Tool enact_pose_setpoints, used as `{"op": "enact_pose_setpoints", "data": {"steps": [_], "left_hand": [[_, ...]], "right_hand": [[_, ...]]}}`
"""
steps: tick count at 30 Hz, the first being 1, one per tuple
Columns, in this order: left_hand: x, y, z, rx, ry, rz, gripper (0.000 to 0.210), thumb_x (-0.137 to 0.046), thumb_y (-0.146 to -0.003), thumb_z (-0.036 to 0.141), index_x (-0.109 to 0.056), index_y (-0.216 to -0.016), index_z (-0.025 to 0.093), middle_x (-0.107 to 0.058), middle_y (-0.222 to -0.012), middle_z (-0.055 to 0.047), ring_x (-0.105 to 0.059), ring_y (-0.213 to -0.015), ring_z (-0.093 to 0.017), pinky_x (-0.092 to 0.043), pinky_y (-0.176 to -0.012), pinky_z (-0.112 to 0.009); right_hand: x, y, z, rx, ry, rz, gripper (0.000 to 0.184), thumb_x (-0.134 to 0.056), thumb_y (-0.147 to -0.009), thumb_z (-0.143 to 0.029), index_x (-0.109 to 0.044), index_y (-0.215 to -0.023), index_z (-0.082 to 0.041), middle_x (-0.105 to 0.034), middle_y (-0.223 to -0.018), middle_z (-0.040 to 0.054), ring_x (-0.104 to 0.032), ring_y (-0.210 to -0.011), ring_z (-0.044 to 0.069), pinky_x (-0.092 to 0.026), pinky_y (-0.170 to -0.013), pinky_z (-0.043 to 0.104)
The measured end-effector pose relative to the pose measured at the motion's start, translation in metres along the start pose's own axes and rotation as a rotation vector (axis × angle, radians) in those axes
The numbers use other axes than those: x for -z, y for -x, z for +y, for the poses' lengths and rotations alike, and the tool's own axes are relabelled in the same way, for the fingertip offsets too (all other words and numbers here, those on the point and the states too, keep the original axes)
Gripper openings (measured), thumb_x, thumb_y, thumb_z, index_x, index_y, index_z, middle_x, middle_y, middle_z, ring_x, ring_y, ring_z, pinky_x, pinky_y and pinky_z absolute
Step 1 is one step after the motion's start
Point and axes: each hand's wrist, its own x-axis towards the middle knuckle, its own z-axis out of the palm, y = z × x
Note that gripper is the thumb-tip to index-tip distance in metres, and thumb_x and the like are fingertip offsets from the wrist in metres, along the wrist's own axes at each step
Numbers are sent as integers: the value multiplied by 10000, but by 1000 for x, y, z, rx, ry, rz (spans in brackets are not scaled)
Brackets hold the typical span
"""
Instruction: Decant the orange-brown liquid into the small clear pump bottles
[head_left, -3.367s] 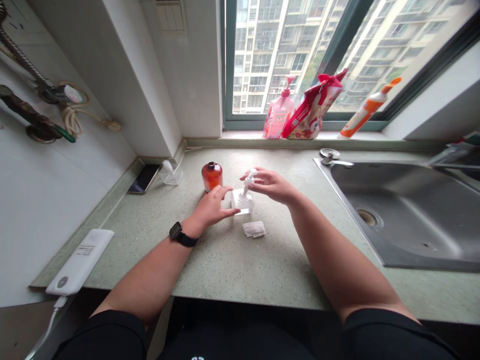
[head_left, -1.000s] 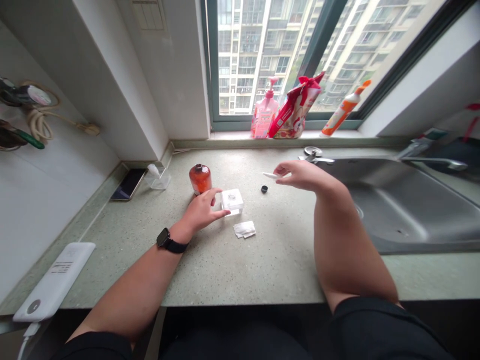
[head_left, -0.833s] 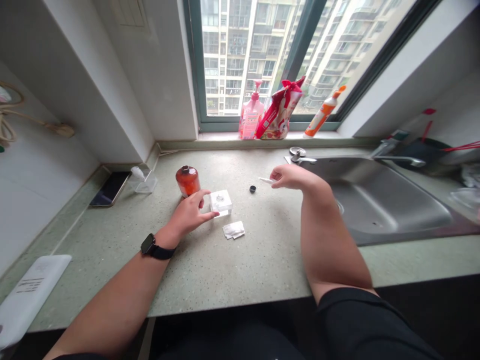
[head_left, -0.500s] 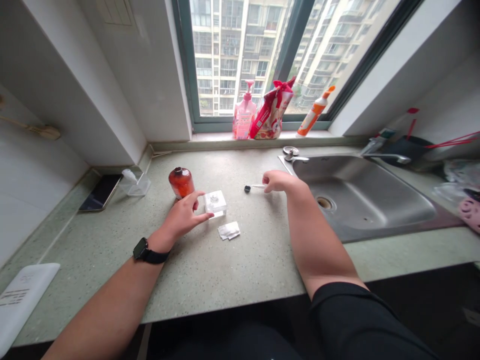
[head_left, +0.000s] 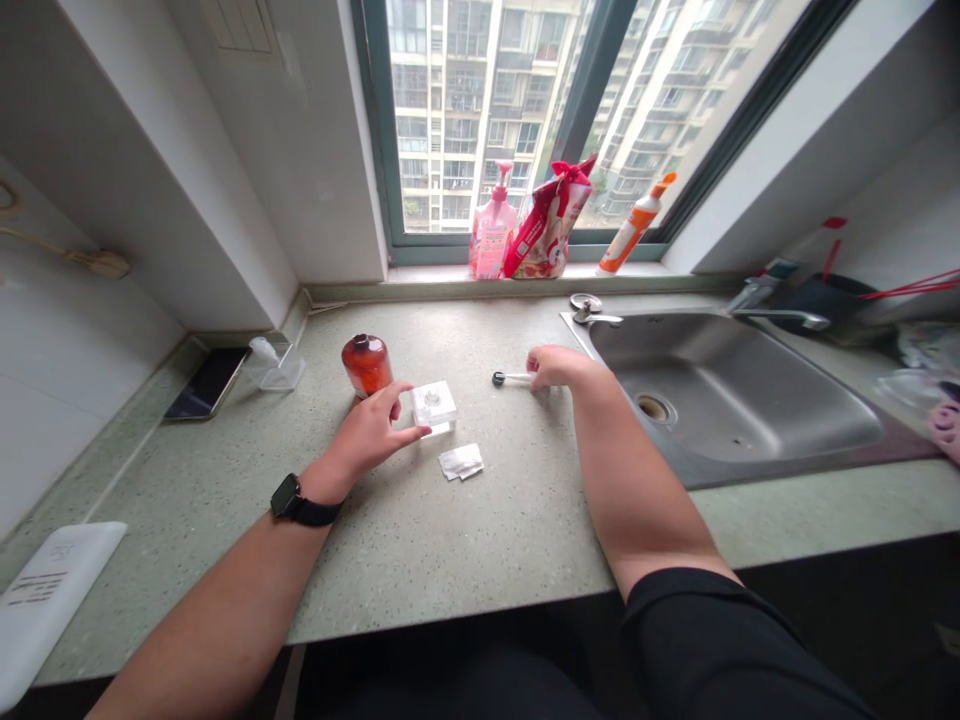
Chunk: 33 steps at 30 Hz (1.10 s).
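Observation:
On the counter, my left hand [head_left: 367,432] holds a clear square container [head_left: 435,402] with a small round neck on top, thumb at its near side and forefinger at its far left corner. Behind that hand stands an amber bottle [head_left: 367,364] with a dark open neck; its lower part is partly hidden. My right hand [head_left: 553,367], fingers pinched, grips a thin white stick with a black round end [head_left: 499,379] pointing left, low over the counter. White folded packets [head_left: 461,461] lie in front of the container.
A steel sink [head_left: 720,390] is set into the counter at right. A phone [head_left: 206,384] and a small clear plastic box [head_left: 279,368] lie at left, a white flat object [head_left: 56,610] nearer. A pump bottle [head_left: 491,236], red bag [head_left: 547,225] and orange-white bottle [head_left: 634,228] line the windowsill.
The black end of the stick has turned slightly in my right hand. My left hand stays on the clear container; the whole view has shifted a little.

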Motion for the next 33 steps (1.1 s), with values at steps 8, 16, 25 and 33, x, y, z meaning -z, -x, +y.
{"op": "enact_pose_setpoints", "data": {"steps": [8,16,25,33], "left_hand": [[0,0,0,-14,-2,-6,634,-806,-832,512,-633,-1350,190,-612,-851,-5,-604,-754,-205,-439,-695,-320],[0,1,3,5,1,-13,669,-816,-831,502,-620,-1384,179,-637,-879,-18,-618,-770,-211,-448,-707,-324],[-1,2,2,-8,-4,-22,648,-825,-837,480,-616,-1384,202,-650,-866,-2,-625,-760,-200,-421,-673,-302],[1,2,-2,-95,-67,42,697,-873,-800,548,-633,-1372,231,-685,-928,-23,-654,-803,-228,-471,-722,-324]], "right_hand": [[12,16,-1,58,-101,85,574,-855,-734,-268,-708,-1288,-228,-763,-1231,100,-740,-1044,274,-581,-884,352],[27,40,-24,262,-279,178,453,-795,-848,-360,-700,-1274,-239,-774,-1178,94,-740,-1024,250,-587,-925,373],[-10,40,-82,602,-390,-157,891,-939,-680,-455,-572,-1464,-243,-720,-1342,122,-680,-1243,304,-570,-1036,414],[-26,32,-101,586,-401,-248,693,-924,-690,-423,-609,-1284,-255,-753,-1215,83,-721,-1123,294,-574,-898,369]]}}
